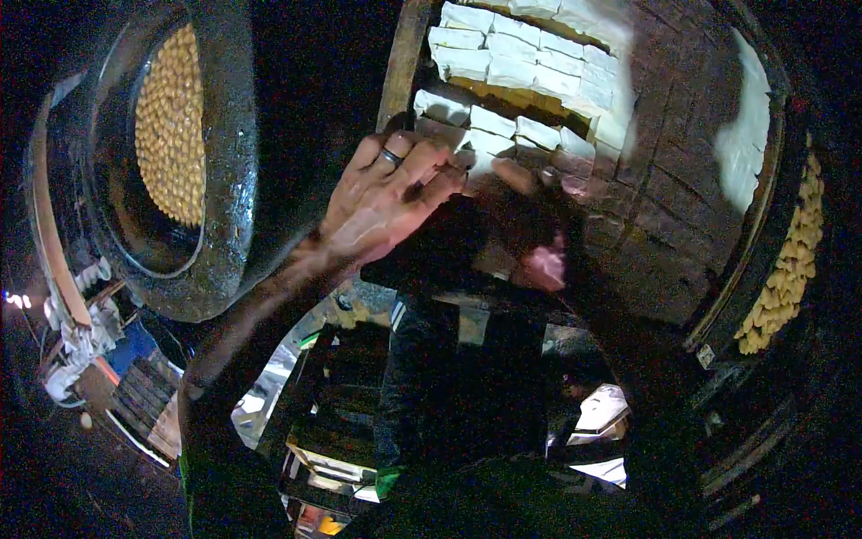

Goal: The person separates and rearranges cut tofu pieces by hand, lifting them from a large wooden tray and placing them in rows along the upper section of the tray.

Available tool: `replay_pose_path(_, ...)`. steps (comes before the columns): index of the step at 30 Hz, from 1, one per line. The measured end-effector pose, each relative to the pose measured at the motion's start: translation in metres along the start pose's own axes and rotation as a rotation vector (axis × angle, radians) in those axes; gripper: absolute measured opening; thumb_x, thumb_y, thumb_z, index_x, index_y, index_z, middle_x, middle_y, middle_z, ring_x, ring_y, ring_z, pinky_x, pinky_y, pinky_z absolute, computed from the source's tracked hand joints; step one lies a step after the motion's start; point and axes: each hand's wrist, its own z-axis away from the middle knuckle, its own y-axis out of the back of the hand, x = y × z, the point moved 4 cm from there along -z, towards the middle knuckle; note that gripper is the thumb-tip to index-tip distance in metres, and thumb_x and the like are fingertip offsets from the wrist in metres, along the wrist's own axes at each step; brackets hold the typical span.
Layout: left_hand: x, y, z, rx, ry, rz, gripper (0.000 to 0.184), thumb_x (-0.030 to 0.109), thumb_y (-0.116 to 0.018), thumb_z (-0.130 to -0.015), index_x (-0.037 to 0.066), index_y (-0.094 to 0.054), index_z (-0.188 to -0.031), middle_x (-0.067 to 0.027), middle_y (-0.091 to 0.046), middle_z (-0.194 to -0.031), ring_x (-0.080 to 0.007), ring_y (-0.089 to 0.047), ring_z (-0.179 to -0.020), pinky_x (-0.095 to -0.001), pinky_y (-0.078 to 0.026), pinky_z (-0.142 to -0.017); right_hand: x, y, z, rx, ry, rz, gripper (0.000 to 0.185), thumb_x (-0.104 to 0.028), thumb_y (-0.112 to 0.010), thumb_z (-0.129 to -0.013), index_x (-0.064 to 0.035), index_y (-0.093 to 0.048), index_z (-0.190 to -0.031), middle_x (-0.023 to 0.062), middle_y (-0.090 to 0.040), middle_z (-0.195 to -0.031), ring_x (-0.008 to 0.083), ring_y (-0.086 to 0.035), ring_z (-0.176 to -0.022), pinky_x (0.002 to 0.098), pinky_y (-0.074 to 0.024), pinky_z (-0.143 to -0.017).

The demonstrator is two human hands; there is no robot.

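Note:
My left hand (382, 193), with a ring on one finger, bends over the near edge of a wooden tray of white blocks that look like tofu (512, 67). Its fingers are closed, with the tips pressed together at a small white block (483, 163). On that block's other side is my right hand (539, 202), mostly in deep shadow. One of its fingers points toward the block; the rest are too dark to make out. Just beyond my fingers lies a row of blocks (494, 123), with a gap between it and the farther rows.
At the left stands a large dark wok (229, 171) holding many small golden-brown pieces (171, 126). The dim right part of the tray surface (664, 180) shows a grid of lines. More yellowish pieces (786, 265) lie beyond its right rim. A wooden edge (404, 63) borders the blocks.

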Motion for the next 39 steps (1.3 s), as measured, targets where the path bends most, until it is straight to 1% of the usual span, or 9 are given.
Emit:
replay_pose_path(4, 0.011, -0.003, 0.018, -0.053, -0.038, 0.078, 0.026, 0.026, -0.070, -0.081, 0.019, -0.068, -0.106, -0.0044, -0.055, -0.125, -0.0204, -0.055, -0.107, -0.0388, -0.047, -0.082, -0.007, 0.021, 0.023, -0.013, -0.016, -0.009, 0.042, -0.021, -0.066, -0.082, -0.0034, -0.060, -0.120, 0.0137, -0.061, -0.113, 0.0316, -0.057, -0.108, 0.0437, -0.0454, -0.095)
replay_pose_path(11, 0.068, -0.026, 0.015, -0.125, -0.335, 0.233, 0.041, 0.029, -0.063, -0.082, 0.014, -0.063, -0.120, -0.0038, -0.058, -0.131, -0.0277, -0.050, -0.126, -0.0480, -0.045, -0.103, -0.006, 0.040, 0.067, -0.065, -0.070, -0.029, 0.041, -0.020, -0.066, -0.082, -0.0033, -0.060, -0.119, 0.0140, -0.061, -0.113, 0.0318, -0.057, -0.108, 0.0438, -0.0455, -0.095)
replay_pose_path(18, 0.073, -0.063, 0.008, -0.315, -0.297, 0.199, 0.040, 0.031, -0.059, -0.087, 0.014, -0.063, -0.123, -0.0051, -0.061, -0.131, -0.0294, -0.050, -0.127, -0.0477, -0.042, -0.107, -0.004, 0.038, 0.077, -0.048, -0.090, -0.052, 0.041, -0.020, -0.066, -0.082, -0.0032, -0.060, -0.119, 0.0143, -0.061, -0.113, 0.0320, -0.057, -0.108, 0.0438, -0.0455, -0.095)
replay_pose_path(20, 0.079, -0.064, 0.004, -0.250, -0.420, 0.133, 0.040, 0.032, -0.056, -0.090, 0.015, -0.062, -0.125, -0.0062, -0.061, -0.130, -0.0302, -0.050, -0.128, -0.0480, -0.040, -0.109, -0.003, 0.039, 0.078, -0.046, -0.092, -0.056, 0.041, -0.019, -0.066, -0.082, -0.0032, -0.060, -0.119, 0.0144, -0.061, -0.113, 0.0321, -0.057, -0.108, 0.0438, -0.0456, -0.095)
replay_pose_path(27, 0.079, -0.069, 0.001, -0.225, -0.357, 0.229, 0.035, 0.030, -0.058, -0.090, 0.014, -0.064, -0.121, -0.0063, -0.062, -0.127, -0.0297, -0.052, -0.125, -0.0461, -0.041, -0.107, -0.003, 0.037, 0.080, -0.037, -0.095, -0.065, 0.040, -0.019, -0.066, -0.082, -0.0031, -0.060, -0.118, 0.0147, -0.061, -0.113, 0.0323, -0.057, -0.108, 0.0439, -0.0456, -0.095)
replay_pose_path(30, 0.078, -0.073, -0.004, -0.203, -0.284, 0.396, 0.025, 0.028, -0.060, -0.090, 0.014, -0.066, -0.110, -0.0061, -0.063, -0.122, -0.0296, -0.055, -0.117, -0.0448, -0.045, -0.102, -0.003, 0.035, 0.079, -0.037, -0.094, -0.070, 0.040, -0.018, -0.066, -0.082, -0.0031, -0.060, -0.118, 0.0148, -0.061, -0.113, 0.0324, -0.057, -0.108, 0.0439, -0.0456, -0.095)
replay_pose_path(33, 0.076, -0.062, 0.002, 0.023, -0.282, 0.444, 0.018, 0.026, -0.061, -0.090, 0.013, -0.067, -0.101, -0.0062, -0.063, -0.120, -0.0291, -0.056, -0.112, -0.0443, -0.046, -0.097, -0.002, 0.031, 0.075, -0.040, -0.087, -0.068, 0.040, -0.018, -0.066, -0.082, -0.0030, -0.060, -0.118, 0.0150, -0.061, -0.113, 0.0324, -0.057, -0.107, 0.0439, -0.0457, -0.095)
replay_pose_path(36, 0.069, -0.065, 0.000, -0.199, -0.119, 0.648, 0.018, 0.026, -0.063, -0.089, 0.013, -0.067, -0.100, -0.0058, -0.064, -0.118, -0.0284, -0.056, -0.110, -0.0448, -0.047, -0.094, -0.001, 0.023, 0.070, -0.038, -0.084, -0.066, 0.040, -0.018, -0.066, -0.082, -0.0030, -0.060, -0.118, 0.0151, -0.061, -0.113, 0.0325, -0.057, -0.107, 0.0440, -0.0457, -0.095)
replay_pose_path(39, 0.067, -0.056, 0.006, -0.039, -0.404, 0.344, 0.018, 0.026, -0.064, -0.088, 0.015, -0.068, -0.101, -0.0059, -0.064, -0.116, -0.0277, -0.056, -0.111, -0.0426, -0.047, -0.092, 0.000, 0.018, 0.062, -0.034, -0.079, -0.066, 0.039, -0.017, -0.066, -0.082, -0.0029, -0.060, -0.118, 0.0152, -0.061, -0.113, 0.0326, -0.057, -0.107, 0.0440, -0.0457, -0.095)
